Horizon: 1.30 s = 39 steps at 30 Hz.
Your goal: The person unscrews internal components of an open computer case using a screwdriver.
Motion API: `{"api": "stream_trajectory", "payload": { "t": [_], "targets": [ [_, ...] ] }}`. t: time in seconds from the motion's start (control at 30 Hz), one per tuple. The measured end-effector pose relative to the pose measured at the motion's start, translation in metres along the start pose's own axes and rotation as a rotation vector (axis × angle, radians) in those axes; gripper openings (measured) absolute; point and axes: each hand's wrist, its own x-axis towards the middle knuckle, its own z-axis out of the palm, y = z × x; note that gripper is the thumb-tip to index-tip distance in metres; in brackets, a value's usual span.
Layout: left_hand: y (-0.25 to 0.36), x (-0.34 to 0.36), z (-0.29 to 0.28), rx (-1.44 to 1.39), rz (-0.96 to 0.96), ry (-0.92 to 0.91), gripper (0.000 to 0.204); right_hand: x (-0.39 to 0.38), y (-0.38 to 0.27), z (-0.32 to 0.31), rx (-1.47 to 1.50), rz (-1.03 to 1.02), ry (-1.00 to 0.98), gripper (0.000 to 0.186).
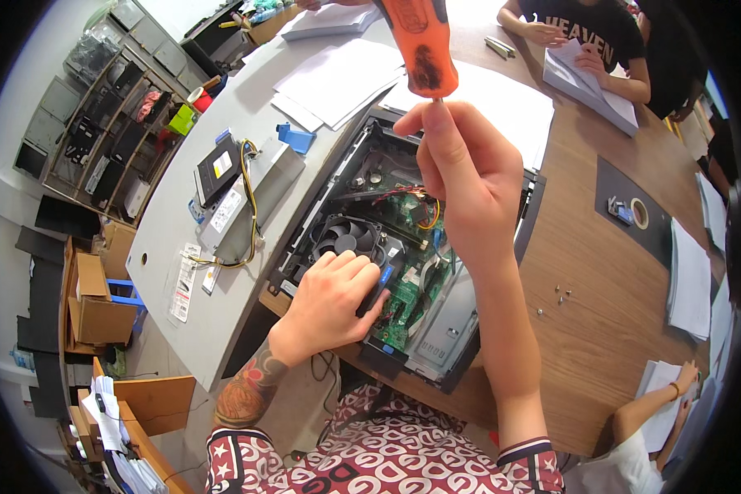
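Observation:
An open desktop computer case [528, 216] lies in front of me, its green circuit board [403, 309] showing. My left hand [333, 296] is closed, fingers curled over the near edge of a black cooling fan [346, 236] in the case; its fingertips are partly hidden. Above the case, my right hand [473, 177] pinches the thin metal shaft of a screwdriver [420, 49], whose orange-and-black handle points up and leaves the top of the picture. Its tip is hidden by my hand. Red, black and yellow wires [428, 216] run behind the right hand.
Left on the grey table [193, 321] are a metal power supply [247, 202], an optical drive [220, 169] and a blue plastic part [295, 138]. Paper sheets [337, 78] lie beyond. Loose screws [560, 294] and a tape roll [639, 212] sit right. Other people handle paper stacks [589, 86].

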Motion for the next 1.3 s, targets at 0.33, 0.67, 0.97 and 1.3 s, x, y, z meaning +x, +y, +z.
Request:
{"api": "stream_trajectory", "payload": {
  "t": [0.33,0.67,0.97,1.3],
  "targets": [
    [-0.002,-0.005,0.001,0.014,0.052,0.078,0.026,0.0,0.0,0.003,0.008,-0.019,0.024,0.028],
    [0.006,-0.006,-0.015,0.005,-0.112,0.027,0.042,-0.001,-0.005,0.001,-0.011,0.006,0.01,0.029],
    [0.005,0.016,-0.007,0.111,-0.457,-0.2,0.082,-0.001,-0.002,0.001,0.011,0.009,-0.036,0.027],
    [0.011,0.014,-0.003,0.07,-0.566,-0.153,0.072,0.0,0.003,0.001,-0.017,-0.028,-0.014,0.027]
  ]
}}
